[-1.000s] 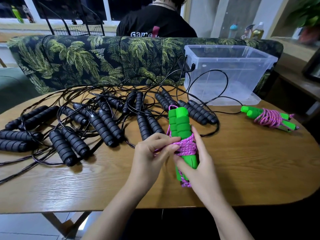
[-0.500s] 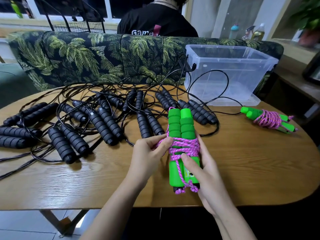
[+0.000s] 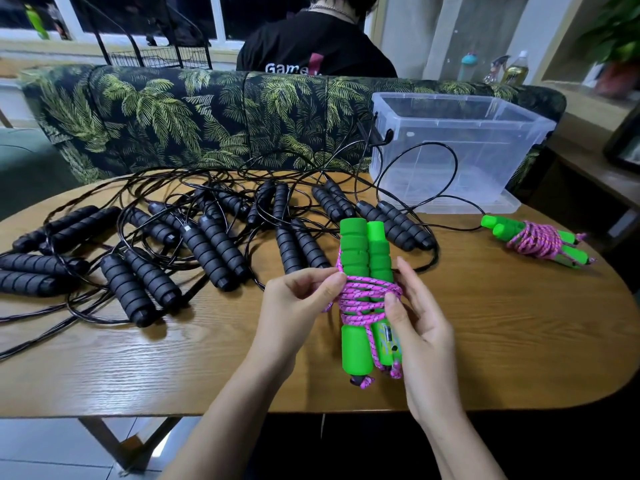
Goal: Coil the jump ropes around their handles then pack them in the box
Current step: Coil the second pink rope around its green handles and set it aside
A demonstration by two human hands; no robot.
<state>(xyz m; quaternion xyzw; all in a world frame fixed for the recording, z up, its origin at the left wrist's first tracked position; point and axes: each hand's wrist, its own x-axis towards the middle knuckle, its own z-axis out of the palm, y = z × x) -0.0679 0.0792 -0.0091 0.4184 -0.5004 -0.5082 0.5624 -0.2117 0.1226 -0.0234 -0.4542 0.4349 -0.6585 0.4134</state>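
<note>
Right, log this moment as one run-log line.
step: coiling | left hand: pinches pink rope | right hand: holds green handles | second green set: coiled, on table | clear box: no ropes inside

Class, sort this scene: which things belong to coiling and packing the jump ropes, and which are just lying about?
Job: half-coiled green rope, left hand, right hand, finished green rope, black ropes, clear box.
Lying about: bottles, wire rack, potted plant.
</note>
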